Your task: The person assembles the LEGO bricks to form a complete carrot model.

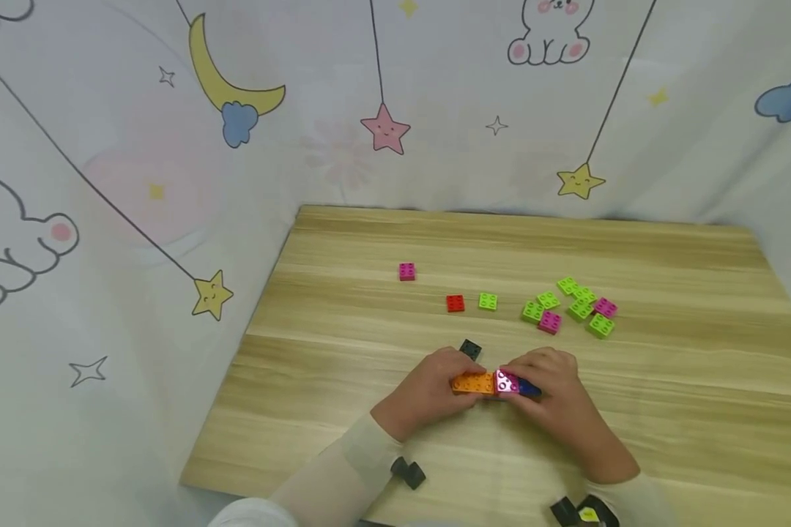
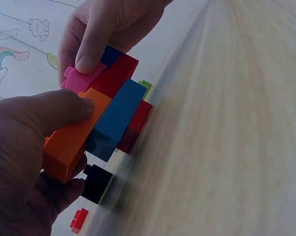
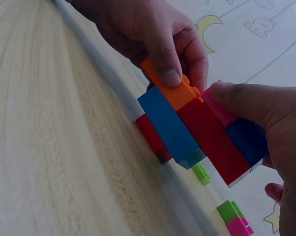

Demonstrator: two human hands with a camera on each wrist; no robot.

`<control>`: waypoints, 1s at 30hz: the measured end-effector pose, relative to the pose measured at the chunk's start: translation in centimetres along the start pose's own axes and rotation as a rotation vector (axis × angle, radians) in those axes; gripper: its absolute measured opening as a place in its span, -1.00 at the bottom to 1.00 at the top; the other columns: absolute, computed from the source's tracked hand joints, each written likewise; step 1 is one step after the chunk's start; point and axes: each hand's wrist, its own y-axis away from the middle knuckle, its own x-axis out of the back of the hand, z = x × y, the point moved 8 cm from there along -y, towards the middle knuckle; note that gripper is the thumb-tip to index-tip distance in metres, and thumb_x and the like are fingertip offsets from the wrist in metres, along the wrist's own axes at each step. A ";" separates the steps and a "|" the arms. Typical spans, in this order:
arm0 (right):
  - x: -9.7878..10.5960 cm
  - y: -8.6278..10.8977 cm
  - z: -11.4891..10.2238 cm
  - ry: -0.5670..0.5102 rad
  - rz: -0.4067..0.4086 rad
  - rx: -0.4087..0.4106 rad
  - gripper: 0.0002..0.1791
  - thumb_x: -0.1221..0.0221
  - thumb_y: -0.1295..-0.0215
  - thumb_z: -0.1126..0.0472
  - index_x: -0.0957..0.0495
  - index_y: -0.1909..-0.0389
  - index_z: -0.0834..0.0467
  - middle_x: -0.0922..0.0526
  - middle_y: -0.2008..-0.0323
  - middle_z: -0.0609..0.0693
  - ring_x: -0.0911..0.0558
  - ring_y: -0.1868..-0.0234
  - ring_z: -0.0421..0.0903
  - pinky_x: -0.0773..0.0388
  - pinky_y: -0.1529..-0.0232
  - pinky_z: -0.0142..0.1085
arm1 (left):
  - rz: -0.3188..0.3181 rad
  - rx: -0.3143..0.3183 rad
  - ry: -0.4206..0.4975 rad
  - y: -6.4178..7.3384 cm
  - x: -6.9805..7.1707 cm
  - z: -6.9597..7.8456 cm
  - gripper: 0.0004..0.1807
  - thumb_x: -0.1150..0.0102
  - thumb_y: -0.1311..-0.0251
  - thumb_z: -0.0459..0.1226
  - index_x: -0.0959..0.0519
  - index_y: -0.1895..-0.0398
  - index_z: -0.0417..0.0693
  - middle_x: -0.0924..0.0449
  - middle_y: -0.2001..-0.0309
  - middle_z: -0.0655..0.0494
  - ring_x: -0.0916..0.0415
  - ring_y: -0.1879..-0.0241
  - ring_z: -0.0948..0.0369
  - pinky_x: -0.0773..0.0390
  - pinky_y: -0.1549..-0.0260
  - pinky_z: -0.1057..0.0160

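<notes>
Both hands hold a stack of toy building bricks low over the wooden table. My left hand point(image 1: 428, 388) grips the orange brick point(image 1: 473, 383) at the stack's left end, thumb along its side. On the other end my right hand point(image 1: 556, 388) pinches the pink brick point(image 1: 506, 381), its thumb pressed to that brick's side. A dark blue brick point(image 3: 249, 141) sits beside the pink one, both on top of a long red brick point(image 3: 214, 140). Under the orange and red bricks is a blue brick point(image 2: 116, 118), with another red brick point(image 2: 134, 127) lowest. Whether the stack touches the table, I cannot tell.
A black brick point(image 1: 471, 350) lies just beyond my left hand. Farther back are a lone pink brick point(image 1: 406, 271), a small red brick point(image 1: 455, 303) and a green brick point(image 1: 488, 301). Several green and pink bricks cluster point(image 1: 580, 309) to the right. A printed curtain point(image 1: 461, 176) hangs behind the table.
</notes>
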 end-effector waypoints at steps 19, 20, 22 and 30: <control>-0.5 -0.5 0.2 -0.010 -0.038 -0.066 -0.62 -0.59 -0.03 0.16 -0.79 0.08 -0.06 -0.71 0.19 -0.26 -0.61 0.10 -0.17 -0.21 -0.06 -0.08 | -0.004 0.038 0.008 -0.1 0.1 -0.3 -0.64 -0.52 -0.20 -0.13 -0.75 -0.04 0.00 -0.70 0.12 0.34 -0.48 0.14 0.40 -0.50 0.07 0.54; -0.5 -0.5 0.2 -0.015 -0.040 -0.065 -0.63 -0.59 -0.03 0.16 -0.78 0.08 -0.06 -0.71 0.19 -0.26 -0.61 0.10 -0.18 -0.21 -0.07 -0.07 | -0.001 0.037 0.007 -0.1 0.1 -0.3 -0.64 -0.52 -0.20 -0.13 -0.75 -0.04 0.00 -0.70 0.12 0.33 -0.49 0.14 0.39 -0.50 0.06 0.53; -0.5 -0.6 0.2 -0.023 -0.041 -0.061 -0.63 -0.58 -0.04 0.17 -0.78 0.08 -0.05 -0.71 0.19 -0.25 -0.62 0.10 -0.17 -0.21 -0.08 -0.06 | 0.006 0.039 0.017 -0.1 0.1 -0.4 -0.65 -0.53 -0.19 -0.15 -0.75 -0.03 -0.01 -0.71 0.12 0.30 -0.50 0.14 0.38 -0.52 0.06 0.51; -1.1 0.3 1.0 -0.022 -0.041 -0.114 -0.58 -0.59 -0.04 0.13 -0.75 0.04 -0.08 -0.73 0.11 -0.24 -0.64 0.03 -0.14 -0.22 -0.06 -0.10 | -0.023 0.074 0.031 0.0 -0.3 -0.7 -0.64 -0.51 -0.20 -0.13 -0.74 -0.06 0.03 -0.69 0.10 0.36 -0.47 0.13 0.40 -0.51 0.05 0.52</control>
